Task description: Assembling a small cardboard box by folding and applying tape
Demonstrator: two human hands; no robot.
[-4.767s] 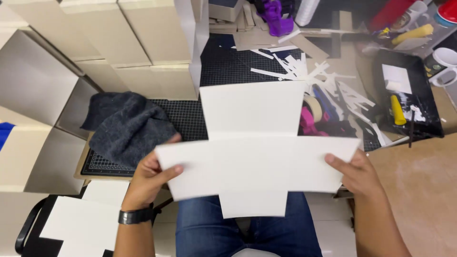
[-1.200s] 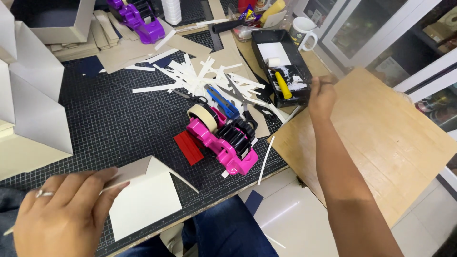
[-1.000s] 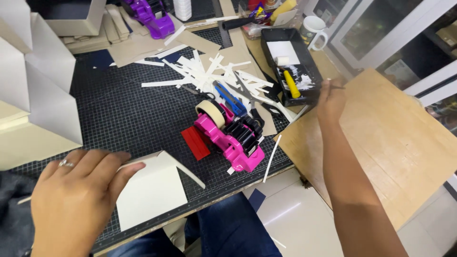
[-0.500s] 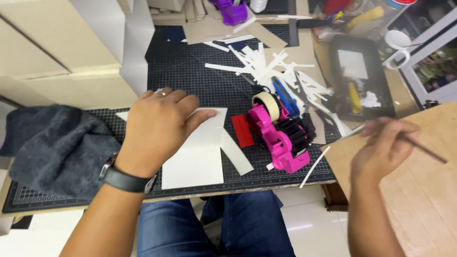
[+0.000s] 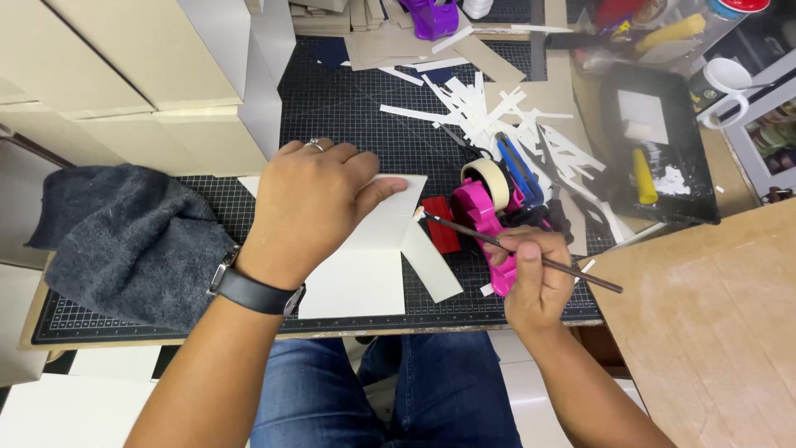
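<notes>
Since the frame half a sec ago, the right hand [image 5: 537,278] has come in from the right edge to just below the pink tape dispenser [image 5: 489,228], and the brush [image 5: 518,251] it carries now points its tip at the card [image 5: 365,249]. The left hand [image 5: 315,207] has stayed flat on that card.

Left hand: palm down, fingers spread a bit, thumb out to the right, pressing the white card onto the black cutting mat [image 5: 332,108] at centre frame. Ring on one finger, dark watch [image 5: 253,290] at the wrist. The card has a folded flap [image 5: 431,265] angling off lower right.

Right hand: fingers pinched round the thin dark brush, handle running down-right, tip up-left, at the card's right edge just above a small red piece [image 5: 439,224].

Tape roll [image 5: 487,178] sits on the dispenser, blue tool [image 5: 521,170] just beside it. White paper strips [image 5: 489,108] scattered upper centre. Black tray [image 5: 659,145] w/ a yellow-handled tool upper right. Grey cloth [image 5: 124,236] at left on the mat. Pale boxes [image 5: 124,75] upper left. Wooden counter [image 5: 713,332] lower right. Jeans show at the bottom.
</notes>
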